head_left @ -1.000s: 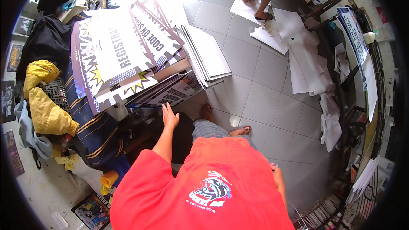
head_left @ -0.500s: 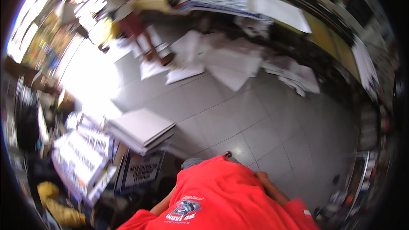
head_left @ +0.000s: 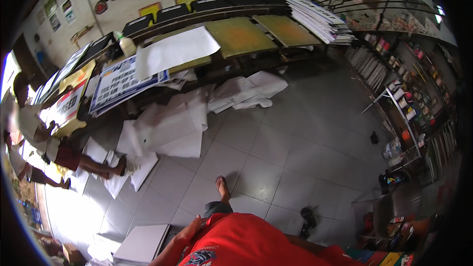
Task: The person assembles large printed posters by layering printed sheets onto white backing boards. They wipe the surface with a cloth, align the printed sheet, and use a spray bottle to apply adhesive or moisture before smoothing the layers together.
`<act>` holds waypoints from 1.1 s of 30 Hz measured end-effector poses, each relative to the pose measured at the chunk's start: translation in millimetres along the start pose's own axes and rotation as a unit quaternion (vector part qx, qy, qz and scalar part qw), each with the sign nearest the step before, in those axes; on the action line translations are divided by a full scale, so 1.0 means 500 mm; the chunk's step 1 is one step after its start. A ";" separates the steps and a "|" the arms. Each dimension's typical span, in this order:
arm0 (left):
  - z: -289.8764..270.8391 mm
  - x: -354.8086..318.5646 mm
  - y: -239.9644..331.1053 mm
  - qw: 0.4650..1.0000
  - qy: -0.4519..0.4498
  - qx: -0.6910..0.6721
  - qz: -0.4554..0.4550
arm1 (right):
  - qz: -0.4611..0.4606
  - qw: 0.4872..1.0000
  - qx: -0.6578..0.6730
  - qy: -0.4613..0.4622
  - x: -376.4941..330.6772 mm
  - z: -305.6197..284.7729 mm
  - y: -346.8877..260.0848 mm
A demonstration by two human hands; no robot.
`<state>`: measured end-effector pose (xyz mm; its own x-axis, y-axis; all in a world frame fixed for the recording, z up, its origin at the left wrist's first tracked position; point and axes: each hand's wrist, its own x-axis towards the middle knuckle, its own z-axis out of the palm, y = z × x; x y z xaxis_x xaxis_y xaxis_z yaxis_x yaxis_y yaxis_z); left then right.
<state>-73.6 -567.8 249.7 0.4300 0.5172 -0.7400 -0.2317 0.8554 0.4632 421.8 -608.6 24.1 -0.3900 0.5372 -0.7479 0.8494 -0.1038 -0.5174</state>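
Stands on the grey tiled floor (head_left: 295, 133), 1 bare foot (head_left: 222, 187) set forward. Rests the left hand (head_left: 191, 227) flat against the hip, beside the red shirt (head_left: 246, 241), fingers loosely apart, pinching nothing. Leaves the right hand out of view below the lower edge, so cannot tell whether spread or closed.

Has the stack of white boards (head_left: 143, 244) lying flat on the floor just left of the left hand and lower than it, near but apart. Shows only part of the stack, the rest cut off by the lower edge, so cannot tell its long axis for sure; seems to run away from the body, with 1 long side turned toward the left hand. Puts the left hand clearly nearer the stack, with the whole body between the stack and the right side.

Beyond the stack, well apart, shows loose white sheets (head_left: 167, 128) strewn over the tiles, and farther still a long bench (head_left: 241, 37) carrying printed signs (head_left: 123, 83). Left of the stack and farther off, shows another person (head_left: 54, 152) standing among sheets. Right of the stack, past the body, shows 2 dark sandals (head_left: 308, 219).
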 end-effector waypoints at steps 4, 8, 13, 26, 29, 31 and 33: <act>0.002 0.133 0.177 0.995 -0.053 0.059 0.062 | -0.029 0.999 0.024 0.010 0.028 -0.058 -0.014; -0.050 0.338 0.335 0.978 0.022 0.145 0.147 | -0.126 0.992 0.015 0.029 0.065 -0.141 -0.051; -0.239 0.670 0.357 0.847 -0.014 0.530 0.031 | -0.063 0.984 0.073 0.153 0.140 -0.199 -0.056; 0.281 0.636 0.825 0.977 -0.029 0.072 -0.196 | 0.085 0.947 0.241 0.194 0.316 -0.573 0.076; 0.368 0.719 0.855 0.986 -0.043 0.108 -0.117 | 0.049 0.936 0.283 0.203 0.324 -0.685 0.133; 0.359 0.805 0.844 0.984 -0.033 0.160 -0.070 | 0.006 0.934 0.297 0.201 0.323 -0.776 0.176; 0.327 0.893 0.817 0.973 0.000 0.226 -0.046 | -0.007 0.962 0.216 0.170 0.347 -0.889 0.231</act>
<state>166.2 8.1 188.2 0.4305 0.4395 -0.7883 0.2159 0.7979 0.5628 610.4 -155.3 19.2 -0.1995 0.7757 -0.5987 0.5894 -0.3931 -0.7057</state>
